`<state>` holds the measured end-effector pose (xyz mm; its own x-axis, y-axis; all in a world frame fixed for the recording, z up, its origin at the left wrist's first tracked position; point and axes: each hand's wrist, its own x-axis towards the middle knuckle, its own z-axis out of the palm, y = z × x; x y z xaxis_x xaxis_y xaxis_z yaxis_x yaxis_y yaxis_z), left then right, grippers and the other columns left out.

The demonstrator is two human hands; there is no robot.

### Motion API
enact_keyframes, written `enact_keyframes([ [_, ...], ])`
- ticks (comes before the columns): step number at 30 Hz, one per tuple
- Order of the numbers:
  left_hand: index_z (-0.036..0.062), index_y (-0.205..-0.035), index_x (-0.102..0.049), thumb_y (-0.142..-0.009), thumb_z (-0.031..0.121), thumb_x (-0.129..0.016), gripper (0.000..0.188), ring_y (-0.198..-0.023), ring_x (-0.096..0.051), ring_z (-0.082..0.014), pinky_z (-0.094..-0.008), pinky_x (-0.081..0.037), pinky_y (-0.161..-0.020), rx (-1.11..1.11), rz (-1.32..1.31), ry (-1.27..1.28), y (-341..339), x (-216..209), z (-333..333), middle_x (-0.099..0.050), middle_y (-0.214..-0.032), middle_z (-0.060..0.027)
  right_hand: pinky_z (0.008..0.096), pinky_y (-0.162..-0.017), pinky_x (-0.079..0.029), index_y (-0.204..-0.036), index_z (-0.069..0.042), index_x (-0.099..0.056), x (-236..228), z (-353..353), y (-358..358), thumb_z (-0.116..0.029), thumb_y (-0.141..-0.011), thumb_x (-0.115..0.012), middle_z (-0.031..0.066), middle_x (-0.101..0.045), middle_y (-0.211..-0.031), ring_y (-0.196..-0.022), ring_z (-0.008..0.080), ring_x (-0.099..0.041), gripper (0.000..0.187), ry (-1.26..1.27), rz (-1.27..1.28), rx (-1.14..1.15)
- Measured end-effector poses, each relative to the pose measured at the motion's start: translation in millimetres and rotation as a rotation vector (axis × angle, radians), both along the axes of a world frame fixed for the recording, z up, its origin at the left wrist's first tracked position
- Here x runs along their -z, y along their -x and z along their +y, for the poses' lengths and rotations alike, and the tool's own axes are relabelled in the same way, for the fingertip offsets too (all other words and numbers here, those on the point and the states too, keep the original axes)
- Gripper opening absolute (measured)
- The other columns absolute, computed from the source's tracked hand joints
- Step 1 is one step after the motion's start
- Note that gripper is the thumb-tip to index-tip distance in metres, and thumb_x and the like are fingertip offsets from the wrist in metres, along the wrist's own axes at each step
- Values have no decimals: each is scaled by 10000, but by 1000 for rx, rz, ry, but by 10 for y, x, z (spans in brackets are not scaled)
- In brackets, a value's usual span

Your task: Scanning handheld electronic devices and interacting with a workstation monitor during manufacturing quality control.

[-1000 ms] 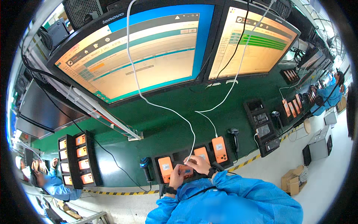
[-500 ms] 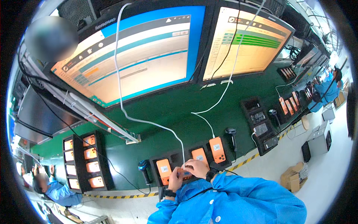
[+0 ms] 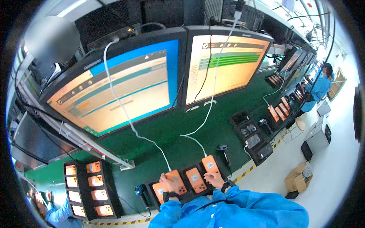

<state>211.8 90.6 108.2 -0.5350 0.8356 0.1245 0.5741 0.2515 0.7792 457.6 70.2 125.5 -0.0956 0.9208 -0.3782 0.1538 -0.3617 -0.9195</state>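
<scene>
Orange phones lie back-up in a row in a black fixture tray [image 3: 152, 189] at the near edge of the green worktop [image 3: 178, 140], directly in front of the person. Four units show: the leftmost phone [image 3: 158, 189], the second phone [image 3: 178, 179], the third phone [image 3: 196, 179] and the rightmost phone [image 3: 210, 164].

Progress, judged from the present layout:
- All four seats in the tray appear filled.
- Two white cables run down from the monitors; one white cable [image 3: 125, 117] ends at the second phone, the other white cable [image 3: 207, 114] at the rightmost phone. These two appear connected.
- No cable can be seen at the leftmost or third phone; whether they are connected cannot be told.

Hands:
- Left hand [image 3: 168, 183] rests on the lower part of the second phone, grip narrow, fingers curled over the body; a closed hold is not confirmed.
- Right hand [image 3: 213, 178] lies flat by the lower end of the rightmost phone, touching it, grip loose and holding nothing clearly.

Containers:
- Black rack [image 3: 86, 190] at left holds two columns of lit orange phones.
- Black trays [image 3: 251, 135] at right hold dark devices; details are too small to read.
- Cardboard box [image 3: 298, 178] stands on the floor; contents are not visible.
</scene>
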Motion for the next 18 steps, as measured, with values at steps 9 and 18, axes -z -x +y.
enact_keyframes([
  [9,-13,-1351,-295,-749,158,-523,666,-1275,-250,-462,-502,-212,-1069,723,515,165,-121,54,-661,-311,-1362,-283,398,-739,-490,-967,-97,-602,338,501,-251,-375,-762,-625,138,-645,-899,-863,311,-618,346,-96,-497,236],
  [18,-47,-1311,-326,-822,131,-453,535,-1252,-265,-491,-483,-256,-1058,715,357,115,-75,301,-683,-301,-1351,-309,548,-913,-314,-995,-121,-657,182,1247,-36,-510,-790,-506,140,-537,-1163,-1088,362,-438,465,-37,-1115,-137],
])
